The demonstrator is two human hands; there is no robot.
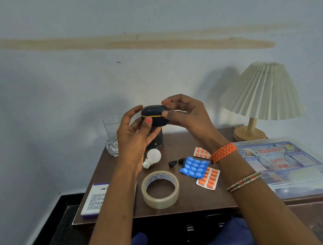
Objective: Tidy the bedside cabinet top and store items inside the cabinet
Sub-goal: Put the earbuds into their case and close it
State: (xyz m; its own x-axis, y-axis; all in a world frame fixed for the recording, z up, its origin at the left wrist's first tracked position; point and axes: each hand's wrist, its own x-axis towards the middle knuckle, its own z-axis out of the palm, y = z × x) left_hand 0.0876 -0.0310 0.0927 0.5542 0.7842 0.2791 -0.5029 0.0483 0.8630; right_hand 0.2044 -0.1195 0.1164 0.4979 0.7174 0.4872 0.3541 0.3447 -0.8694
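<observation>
Both hands hold a dark oval earbud case with a yellow seam in the air above the brown cabinet top. My left hand grips its left end, thumb on the front. My right hand pinches its right end with thumb and fingers. The case looks closed. On the cabinet top below lie two black earbuds, a white bulb, a roll of clear tape, a blue pill strip and two orange pill strips.
A drinking glass stands at the back left, a black mesh holder behind my left hand. A white box lies at the front left. A clear first-aid box fills the right side, behind it a pleated lamp. Cabinet drawers show below.
</observation>
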